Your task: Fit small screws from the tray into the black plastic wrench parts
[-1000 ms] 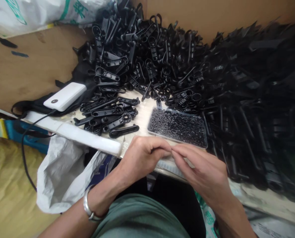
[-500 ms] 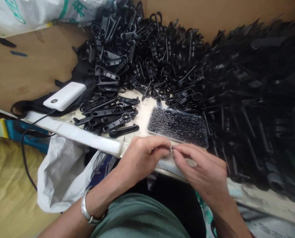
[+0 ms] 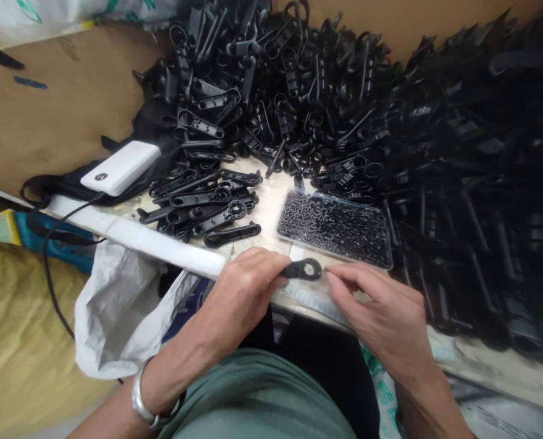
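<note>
My left hand (image 3: 246, 292) pinches a black plastic arm (image 3: 303, 269) by one end; its ringed end points right, over the table edge. Close to that ring, my right hand (image 3: 376, 308) has thumb and forefinger pressed together on a tiny piece, too small to name for sure. Just behind the hands lies a clear plastic box (image 3: 335, 227) full of small dark metal pieces, possibly screws or pins. A small heap of similar black plastic arms (image 3: 207, 207) sits to the left of the box.
A big pile of black plastic parts (image 3: 271, 91) fills the back, and another dark pile (image 3: 476, 201) covers the right. A white power bank (image 3: 120, 167) with a black cable lies at left. Below the table edge hangs a white sack (image 3: 111, 311).
The black plastic arm now shows between my hands, its ringed end turned into view. My hands have moved slightly apart, and the view has shifted a little.
</note>
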Demonstrator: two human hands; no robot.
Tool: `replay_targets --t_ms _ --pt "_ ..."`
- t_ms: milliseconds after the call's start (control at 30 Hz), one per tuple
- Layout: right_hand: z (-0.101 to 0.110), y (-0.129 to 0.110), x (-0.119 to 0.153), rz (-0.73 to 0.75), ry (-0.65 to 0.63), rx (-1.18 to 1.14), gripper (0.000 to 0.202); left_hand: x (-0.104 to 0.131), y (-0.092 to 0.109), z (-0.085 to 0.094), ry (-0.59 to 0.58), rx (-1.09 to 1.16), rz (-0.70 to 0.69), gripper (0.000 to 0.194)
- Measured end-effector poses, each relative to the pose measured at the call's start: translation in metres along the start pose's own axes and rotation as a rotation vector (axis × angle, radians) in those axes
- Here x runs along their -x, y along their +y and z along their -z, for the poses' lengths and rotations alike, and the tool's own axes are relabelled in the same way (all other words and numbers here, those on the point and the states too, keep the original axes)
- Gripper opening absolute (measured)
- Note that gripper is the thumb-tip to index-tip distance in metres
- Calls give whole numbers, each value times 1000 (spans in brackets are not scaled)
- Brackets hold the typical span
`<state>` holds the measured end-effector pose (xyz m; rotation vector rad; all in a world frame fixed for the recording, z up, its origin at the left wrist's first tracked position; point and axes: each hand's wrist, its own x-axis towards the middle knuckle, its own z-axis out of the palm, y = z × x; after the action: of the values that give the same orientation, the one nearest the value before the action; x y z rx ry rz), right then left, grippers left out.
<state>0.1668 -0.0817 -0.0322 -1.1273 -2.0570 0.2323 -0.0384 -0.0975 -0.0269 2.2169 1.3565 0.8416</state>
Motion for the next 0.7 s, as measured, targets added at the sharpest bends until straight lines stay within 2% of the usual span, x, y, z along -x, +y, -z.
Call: replay_targets --t_ms 400,700 --pt "-8 -2 4 82 -159 66 7 5 -3 -7 46 27 -13 14" --pt "-8 -1 1 36 -153 52 8 7 -5 -10 66 65 -14 12"
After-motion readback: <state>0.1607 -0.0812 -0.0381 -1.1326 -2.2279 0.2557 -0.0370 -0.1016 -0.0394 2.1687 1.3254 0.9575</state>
